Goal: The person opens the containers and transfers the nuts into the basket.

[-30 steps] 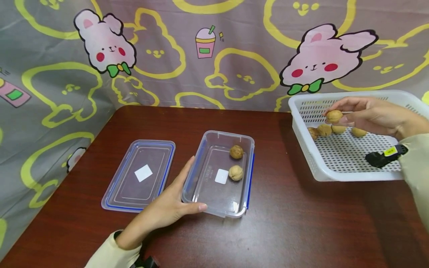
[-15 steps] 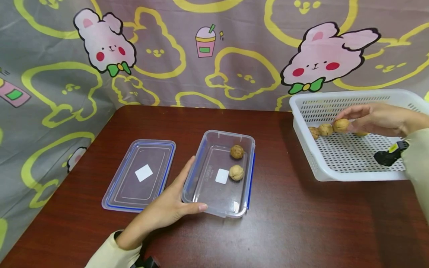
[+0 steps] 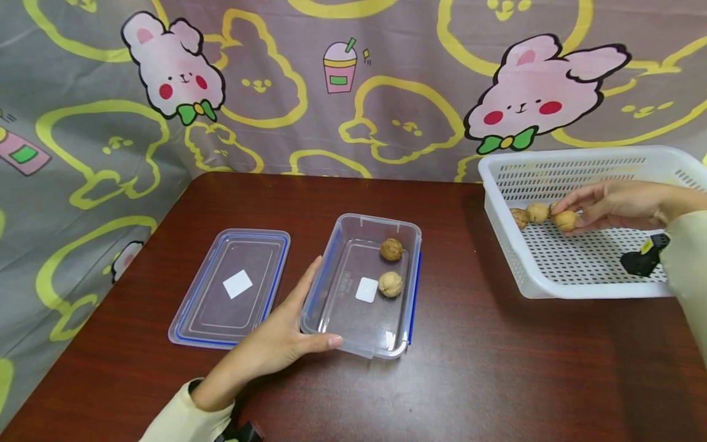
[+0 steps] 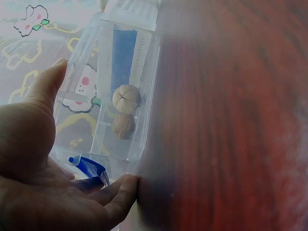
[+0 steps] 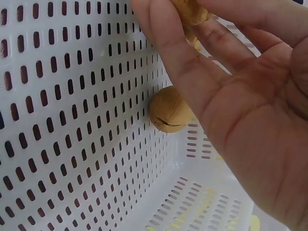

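My left hand holds a clear plastic food container at its near left corner, thumb along the front side and fingers along the left side. In the container lie a darker walnut and a paler walnut; the left wrist view shows both behind a blue latch. Inside the white basket, my right hand pinches a walnut between thumb and fingertips. Other walnuts sit left of it, partly hidden. One loose walnut shows beyond the fingers in the right wrist view.
A clear lid with a blue seal lies flat to the left of the container. The brown table runs back to a patterned cloth. A black wrist device hangs over the basket floor.
My right hand has lowered with the walnut, first above the basket's walnuts, now down near the basket floor. The left hand and the container have stayed in place.
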Demonstrator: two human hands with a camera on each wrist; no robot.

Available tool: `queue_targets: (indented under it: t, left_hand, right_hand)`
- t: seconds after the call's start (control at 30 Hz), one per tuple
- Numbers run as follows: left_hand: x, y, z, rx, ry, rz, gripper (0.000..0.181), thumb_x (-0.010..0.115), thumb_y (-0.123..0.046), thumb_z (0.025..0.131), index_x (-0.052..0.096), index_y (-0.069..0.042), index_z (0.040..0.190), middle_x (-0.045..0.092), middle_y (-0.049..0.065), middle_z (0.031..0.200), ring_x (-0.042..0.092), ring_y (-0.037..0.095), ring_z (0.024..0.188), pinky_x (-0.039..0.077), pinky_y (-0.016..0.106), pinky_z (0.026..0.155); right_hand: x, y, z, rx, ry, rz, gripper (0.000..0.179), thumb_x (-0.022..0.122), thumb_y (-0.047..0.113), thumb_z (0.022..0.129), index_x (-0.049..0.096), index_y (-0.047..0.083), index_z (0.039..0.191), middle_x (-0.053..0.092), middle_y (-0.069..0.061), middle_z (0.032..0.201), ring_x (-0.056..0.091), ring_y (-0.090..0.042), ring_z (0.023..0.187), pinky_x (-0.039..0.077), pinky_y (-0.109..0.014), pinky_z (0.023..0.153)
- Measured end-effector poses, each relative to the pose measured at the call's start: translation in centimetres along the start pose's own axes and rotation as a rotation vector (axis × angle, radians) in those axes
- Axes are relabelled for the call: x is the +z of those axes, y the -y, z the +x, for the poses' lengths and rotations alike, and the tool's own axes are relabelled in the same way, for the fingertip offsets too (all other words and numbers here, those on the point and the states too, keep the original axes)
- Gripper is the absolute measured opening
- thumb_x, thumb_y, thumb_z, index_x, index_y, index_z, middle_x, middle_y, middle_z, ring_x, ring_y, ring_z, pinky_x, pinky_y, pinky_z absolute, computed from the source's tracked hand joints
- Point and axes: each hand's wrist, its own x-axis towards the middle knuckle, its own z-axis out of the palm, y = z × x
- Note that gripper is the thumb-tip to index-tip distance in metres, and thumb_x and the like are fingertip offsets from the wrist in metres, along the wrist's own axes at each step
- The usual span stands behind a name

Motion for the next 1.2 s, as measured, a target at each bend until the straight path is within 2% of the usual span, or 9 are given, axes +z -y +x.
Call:
queue_targets:
  t: [0.1, 0.27, 0.37, 0.57, 0.8, 1.1, 1.2]
  left_hand:
    - [0.0, 0.0, -0.1, 0.003, 0.001, -0.002, 0.121, 0.087, -0.033, 0.087, -0.001, -0.035, 0.169, 0.006, 0.006, 0.178, 0.019, 0.039, 0.160, 0.019, 0.069, 0.125]
    - [0.0, 0.0, -0.1, 0.000, -0.001, 0.003, 0.121, 0.087, -0.034, 0.087, -0.001, -0.035, 0.169, 0.006, 0.006, 0.178, 0.018, 0.039, 0.160, 0.018, 0.069, 0.125]
    - [0.0, 0.0, 0.0, -0.002, -0.002, 0.006, 0.121, 0.088, -0.034, 0.086, -0.001, -0.036, 0.169, 0.007, 0.006, 0.178, 0.018, 0.038, 0.160, 0.018, 0.069, 0.126]
    - [0.0, -0.1, 0.0, -0.027, 0.000, -0.011, 0.124, 0.089, -0.031, 0.084, -0.001, -0.042, 0.168, 0.005, 0.001, 0.178, 0.016, 0.033, 0.161, 0.017, 0.066, 0.127]
    - [0.0, 0.0, 0.1, -0.028, 0.001, 0.004, 0.123, 0.089, -0.032, 0.085, -0.001, -0.041, 0.168, 0.005, 0.003, 0.178, 0.017, 0.035, 0.161, 0.017, 0.067, 0.127]
    - [0.0, 0.0, 0.0, -0.036, -0.005, 0.006, 0.124, 0.090, -0.031, 0.084, -0.001, -0.044, 0.167, 0.005, 0.001, 0.178, 0.017, 0.033, 0.161, 0.018, 0.066, 0.127]
    - [0.0, 0.0, 0.0, -0.038, -0.007, 0.004, 0.125, 0.090, -0.031, 0.083, -0.001, -0.043, 0.167, 0.005, 0.001, 0.178, 0.017, 0.033, 0.161, 0.018, 0.065, 0.127]
  right_hand:
    - [0.1, 0.1, 0.2, 0.046, -0.043, -0.023, 0.051, 0.040, -0.008, 0.107, 0.076, 0.025, 0.123, 0.066, 0.015, 0.126, 0.072, -0.016, 0.115, 0.058, -0.034, 0.103]
    - [0.5, 0.4, 0.6, 0.153, -0.168, -0.096, 0.039, 0.049, 0.003, 0.109, 0.078, 0.029, 0.115, 0.065, 0.016, 0.121, 0.071, -0.013, 0.111, 0.058, -0.036, 0.102]
    - [0.6, 0.5, 0.7, 0.186, -0.202, -0.113, 0.038, 0.051, 0.006, 0.110, 0.079, 0.031, 0.113, 0.064, 0.018, 0.119, 0.071, -0.012, 0.110, 0.059, -0.035, 0.102]
    - [0.8, 0.6, 0.8, 0.206, -0.234, -0.103, 0.040, 0.051, 0.003, 0.109, 0.080, 0.031, 0.111, 0.064, 0.019, 0.118, 0.072, -0.015, 0.109, 0.059, -0.037, 0.101]
    - [0.9, 0.6, 1.2, 0.243, -0.302, -0.096, 0.040, 0.054, 0.000, 0.107, 0.081, 0.030, 0.108, 0.068, 0.014, 0.116, 0.073, -0.018, 0.106, 0.060, -0.039, 0.100]
    - [1.1, 0.7, 1.3, 0.239, -0.323, -0.079, 0.039, 0.053, -0.001, 0.106, 0.082, 0.026, 0.104, 0.070, 0.012, 0.113, 0.076, -0.022, 0.101, 0.062, -0.036, 0.094]
    - [1.3, 0.8, 1.1, 0.230, -0.350, -0.108, 0.037, 0.053, 0.002, 0.107, 0.082, 0.026, 0.104, 0.071, 0.012, 0.113, 0.076, -0.023, 0.100, 0.063, -0.035, 0.092]
